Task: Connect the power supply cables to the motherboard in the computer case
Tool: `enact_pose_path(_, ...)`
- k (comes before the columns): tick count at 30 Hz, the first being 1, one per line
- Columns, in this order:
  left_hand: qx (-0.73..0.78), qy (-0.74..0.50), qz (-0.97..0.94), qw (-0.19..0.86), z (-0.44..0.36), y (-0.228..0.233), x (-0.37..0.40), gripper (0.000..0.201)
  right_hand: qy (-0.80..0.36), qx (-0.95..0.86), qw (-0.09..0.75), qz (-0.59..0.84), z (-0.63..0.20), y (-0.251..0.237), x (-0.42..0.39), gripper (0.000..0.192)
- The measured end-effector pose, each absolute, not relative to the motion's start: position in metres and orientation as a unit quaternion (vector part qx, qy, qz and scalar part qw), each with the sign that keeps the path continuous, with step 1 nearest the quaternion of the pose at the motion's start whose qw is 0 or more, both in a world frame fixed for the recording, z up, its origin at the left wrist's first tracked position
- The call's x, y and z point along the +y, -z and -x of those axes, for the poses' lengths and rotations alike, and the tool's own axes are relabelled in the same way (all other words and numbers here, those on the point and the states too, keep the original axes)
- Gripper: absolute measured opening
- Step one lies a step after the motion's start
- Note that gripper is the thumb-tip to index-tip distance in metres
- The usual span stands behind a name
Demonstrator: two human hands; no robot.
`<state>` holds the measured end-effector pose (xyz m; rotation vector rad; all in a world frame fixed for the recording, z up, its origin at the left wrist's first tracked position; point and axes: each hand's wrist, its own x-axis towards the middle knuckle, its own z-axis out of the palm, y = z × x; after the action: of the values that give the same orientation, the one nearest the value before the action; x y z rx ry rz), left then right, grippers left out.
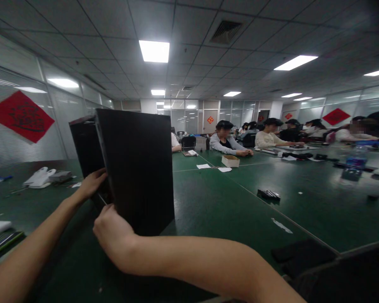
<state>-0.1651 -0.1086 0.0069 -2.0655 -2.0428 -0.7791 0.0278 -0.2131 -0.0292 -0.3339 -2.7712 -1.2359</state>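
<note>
A tall black box-like case (139,172) stands upright on the green table in front of me, its broad flat side towards the right. Along its left side is a dark gap, and what lies inside cannot be made out. My left hand (94,184) reaches into this gap with its fingers together and bent, the tips hidden behind the case's edge. Lower and nearer, my right hand (113,225) is curled closed at the same edge. Its fingertips are also hidden, and whatever it grips does not show.
White plastic bags (40,177) and a grey box (60,176) lie at the left. Towards the right are a small black object (268,195), a paper scrap (281,225) and a water bottle (356,158). An open carton (230,161) stands before a seated person (225,141); others sit further back.
</note>
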Motion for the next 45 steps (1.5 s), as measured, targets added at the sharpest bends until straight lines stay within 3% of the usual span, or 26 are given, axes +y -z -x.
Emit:
enact_pose_path(8,-0.654,0.122,0.735,0.129,0.128,0.017,-0.076,0.064,0.371,-0.881,0.139,0.260,-0.154,0.045,-0.138,0.037)
enact_pose_path(13,-0.635,0.064,0.757,0.142,0.070,0.018,-0.069,0.087,0.372,-0.873,0.134,0.288,-0.225,0.044,-0.067,0.037)
enact_pose_path(26,-0.589,0.035,0.802,0.097,0.048,0.013,-0.068,0.069,0.387,-0.859,0.221,0.251,-0.254,0.053,-0.029,0.037)
enact_pose_path(31,-0.551,0.030,0.834,0.017,0.043,0.002,-0.082,0.069,0.392,-0.860,0.207,0.251,-0.260,0.049,-0.044,0.039)
enact_pose_path(36,-0.518,0.134,0.840,-0.085,0.042,-0.012,-0.086,0.063,0.385,-0.867,0.164,0.271,-0.269,0.042,-0.065,0.045)
enact_pose_path(45,-0.476,0.077,0.873,-0.069,0.021,-0.015,-0.056,0.049,0.357,-0.860,0.118,0.346,-0.259,0.028,-0.080,0.060)
